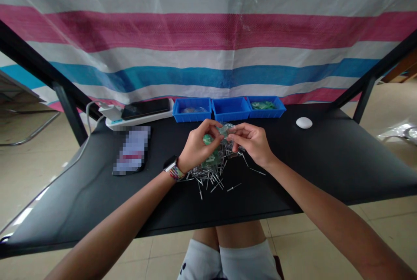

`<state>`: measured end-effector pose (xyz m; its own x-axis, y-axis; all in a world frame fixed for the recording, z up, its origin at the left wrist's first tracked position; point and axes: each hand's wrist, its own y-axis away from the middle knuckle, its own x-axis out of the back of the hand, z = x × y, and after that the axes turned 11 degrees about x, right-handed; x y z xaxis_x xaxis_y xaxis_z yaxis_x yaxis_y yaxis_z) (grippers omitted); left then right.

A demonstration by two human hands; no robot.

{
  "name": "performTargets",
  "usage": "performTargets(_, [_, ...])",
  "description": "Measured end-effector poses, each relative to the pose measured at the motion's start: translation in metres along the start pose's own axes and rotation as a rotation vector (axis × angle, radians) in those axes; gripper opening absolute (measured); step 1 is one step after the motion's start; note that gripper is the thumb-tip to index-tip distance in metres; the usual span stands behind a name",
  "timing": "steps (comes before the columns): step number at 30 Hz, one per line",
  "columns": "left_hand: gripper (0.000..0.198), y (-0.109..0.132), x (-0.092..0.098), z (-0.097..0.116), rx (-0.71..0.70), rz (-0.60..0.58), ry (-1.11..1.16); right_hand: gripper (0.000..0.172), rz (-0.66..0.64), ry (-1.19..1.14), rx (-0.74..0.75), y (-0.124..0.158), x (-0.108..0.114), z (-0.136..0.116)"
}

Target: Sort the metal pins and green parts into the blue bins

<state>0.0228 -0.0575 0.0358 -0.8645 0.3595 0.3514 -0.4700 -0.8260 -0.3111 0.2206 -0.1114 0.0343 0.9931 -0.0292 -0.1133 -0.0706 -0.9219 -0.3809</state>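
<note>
Between my two hands is a small clear plastic bag (226, 130), pinched from both sides above the table. My left hand (202, 141), with a dark watch band and a woven bracelet at its wrist, closes thumb and fingers on the bag's left edge. On the other edge, the fingertips of my right hand (249, 141) are pressed together. What the bag holds is too small to make out. Below my hands lies a loose pile of silver pop rivets (210, 176), with green pieces (211, 158) on top, partly hidden by my left hand.
Along the back stand three blue bins: the left bin (192, 117) holds clear bags, the middle bin (232, 116) shows a bare floor, the right bin (266, 114) holds green pieces. A power strip (140, 120) carries a black phone (146, 108). A blurred phone (133, 149) lies left, a white mouse (304, 123) right.
</note>
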Motion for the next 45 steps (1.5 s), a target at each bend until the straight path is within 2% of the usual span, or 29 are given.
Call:
performTargets(9, [0.020, 0.007, -0.004, 0.001, 0.006, 0.043, -0.022, 0.036, -0.035, 0.003, 0.010, 0.001, -0.003, 0.001])
performTargets(17, [0.022, 0.009, -0.008, 0.000, -0.016, 0.060, -0.040, 0.028, -0.066, -0.007, 0.001, -0.001, 0.001, 0.005])
performTargets(21, [0.022, 0.009, -0.008, 0.000, -0.020, 0.059, -0.073, 0.027, -0.078, 0.051, 0.055, -0.001, 0.003, 0.009])
performTargets(26, [0.019, 0.010, -0.007, 0.001, -0.043, 0.054, -0.164, 0.021, -0.032, 0.241, 0.201, -0.002, 0.004, 0.009])
performTargets(31, [0.020, 0.010, -0.004, -0.001, -0.046, 0.047, -0.179, 0.023, -0.056, 0.101, 0.068, 0.002, 0.000, 0.004])
performTargets(38, [0.017, 0.010, -0.004, -0.005, -0.003, 0.053, -0.049, 0.031, -0.053, -0.028, -0.033, 0.002, -0.002, 0.004])
performTargets(42, [0.018, 0.008, -0.003, -0.004, 0.033, 0.075, -0.038, 0.029, -0.029, -0.076, -0.045, -0.001, 0.000, 0.006])
performTargets(45, [0.023, 0.007, 0.000, -0.002, 0.065, 0.128, -0.013, 0.025, -0.015, -0.101, 0.001, -0.002, 0.002, 0.004])
